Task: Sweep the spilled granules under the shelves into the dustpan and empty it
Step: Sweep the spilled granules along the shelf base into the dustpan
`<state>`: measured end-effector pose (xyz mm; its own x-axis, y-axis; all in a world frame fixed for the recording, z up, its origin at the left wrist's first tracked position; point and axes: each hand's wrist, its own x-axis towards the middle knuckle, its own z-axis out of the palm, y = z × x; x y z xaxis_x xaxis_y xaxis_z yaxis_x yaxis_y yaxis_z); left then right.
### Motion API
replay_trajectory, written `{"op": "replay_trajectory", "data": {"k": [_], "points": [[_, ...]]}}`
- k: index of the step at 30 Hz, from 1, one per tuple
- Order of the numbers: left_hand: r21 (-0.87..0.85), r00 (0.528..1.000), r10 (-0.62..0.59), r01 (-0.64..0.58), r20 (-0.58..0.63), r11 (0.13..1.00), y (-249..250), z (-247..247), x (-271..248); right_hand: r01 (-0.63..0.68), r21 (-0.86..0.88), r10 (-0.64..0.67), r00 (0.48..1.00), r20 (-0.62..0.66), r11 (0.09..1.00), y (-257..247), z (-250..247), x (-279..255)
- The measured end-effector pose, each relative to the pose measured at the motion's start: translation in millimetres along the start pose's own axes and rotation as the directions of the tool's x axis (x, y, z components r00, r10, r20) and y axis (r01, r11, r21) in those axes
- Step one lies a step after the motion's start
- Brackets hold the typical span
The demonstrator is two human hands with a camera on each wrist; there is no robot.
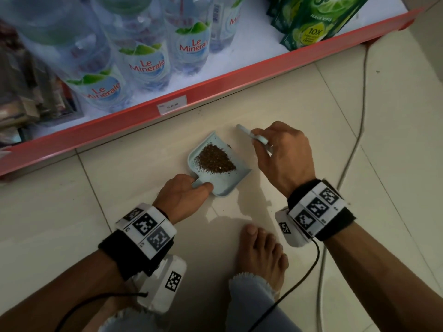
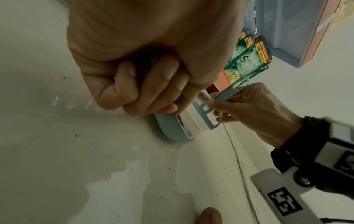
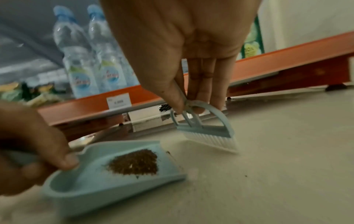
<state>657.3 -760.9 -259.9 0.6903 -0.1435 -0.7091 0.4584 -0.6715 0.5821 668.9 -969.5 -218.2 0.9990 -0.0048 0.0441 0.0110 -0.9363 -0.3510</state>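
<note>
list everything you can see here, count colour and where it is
dustpan: one, pale blue, on the floor tile in front of the shelf
granules: one brown heap, inside the dustpan; a few specks by its lip
brush: one, pale blue with white bristles, held just off the dustpan's open edge
water bottles: several, clear with blue-green labels, on the shelf
shelf: one, red edge with a white price tag
detergent pouches: several, green, on the shelf's right end
cable: one, pale, along the floor
foot: one, bare, on the floor
left hand: grips the dustpan handle
right hand: pinches the brush handle
</note>
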Motion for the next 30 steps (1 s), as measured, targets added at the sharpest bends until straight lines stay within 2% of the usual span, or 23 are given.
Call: {"op": "replay_trajectory", "data": {"k": [1, 3, 6, 9, 12, 15, 18, 20, 22, 24, 26, 27, 29, 30], "points": [[0.006, 1.000, -0.004, 0.004, 0.000, 1.000, 0.3, -0.3, -0.1, 0.021, -0.021, -0.020, 0.999, 0.051, 1.000, -0.7, 1.9, -1.1], [0.011, 1.000, -0.017, 0.017, 0.006, 1.000, 0.4, -1.2, -0.5, 0.073, 0.085, -0.085, 0.986, 0.144, 0.994, -2.4, 4.1, -4.8], [0.007, 0.999, -0.032, 0.032, 0.016, 0.999, -0.6, -2.5, -0.6, 0.116, 0.245, -0.151, 0.980, 0.130, 0.962, -6.0, 0.1, -7.1], [0.014, 0.999, -0.035, 0.035, 0.017, 0.999, -0.5, -3.0, -1.5, 0.133, 0.136, -0.139, 0.989, 0.041, 0.982, -3.0, -2.8, -2.4], [0.019, 0.999, -0.036, 0.036, 0.022, 0.999, -0.4, -4.5, -2.6, 0.089, -0.020, -0.087, 0.992, 0.093, 0.996, -2.0, 0.0, 0.7], [0.023, 0.999, -0.036, 0.035, 0.016, 0.999, -0.4, -5.7, -3.5, 0.116, 0.158, -0.144, 0.972, 0.184, 0.981, -6.3, 1.1, -4.7], [0.013, 0.999, -0.038, 0.037, 0.021, 0.999, -1.6, -6.1, -4.3, 0.116, 0.237, -0.130, 0.991, 0.044, 0.965, -7.8, -1.8, -6.6], [0.010, 0.999, -0.037, 0.036, 0.021, 0.999, -2.9, -6.3, -4.5, 0.087, 0.112, -0.086, 0.996, -0.016, 0.990, -4.4, -1.4, -3.1], [0.012, 0.999, -0.038, 0.038, 0.022, 0.999, -4.2, -6.8, -4.3, 0.082, 0.010, -0.082, 0.995, 0.060, 0.997, -3.3, 0.2, -1.4], [0.012, 0.999, -0.042, 0.041, 0.027, 0.999, -5.0, -7.7, -4.2, 0.115, 0.127, -0.133, 0.981, 0.139, 0.985, -5.7, 0.7, -4.0], [0.011, 0.998, -0.044, 0.044, 0.032, 0.999, -5.9, -8.5, -4.1, 0.110, 0.242, -0.137, 0.986, 0.097, 0.964, -9.4, -0.9, -6.1], [0.011, 0.998, -0.043, 0.043, 0.034, 0.999, -6.1, -8.4, -4.2, 0.114, 0.244, -0.131, 0.990, 0.053, 0.963, -9.4, -1.2, -5.8], [0.010, 0.999, -0.038, 0.038, 0.032, 0.999, -7.0, -8.2, -4.6, 0.119, 0.133, -0.120, 0.993, 0.001, 0.984, -8.4, 0.6, -3.4], [0.009, 0.999, -0.038, 0.038, 0.031, 0.999, -7.4, -8.0, -4.7, 0.117, 0.053, -0.118, 0.993, 0.015, 0.992, -9.1, 1.9, -2.4]]}}
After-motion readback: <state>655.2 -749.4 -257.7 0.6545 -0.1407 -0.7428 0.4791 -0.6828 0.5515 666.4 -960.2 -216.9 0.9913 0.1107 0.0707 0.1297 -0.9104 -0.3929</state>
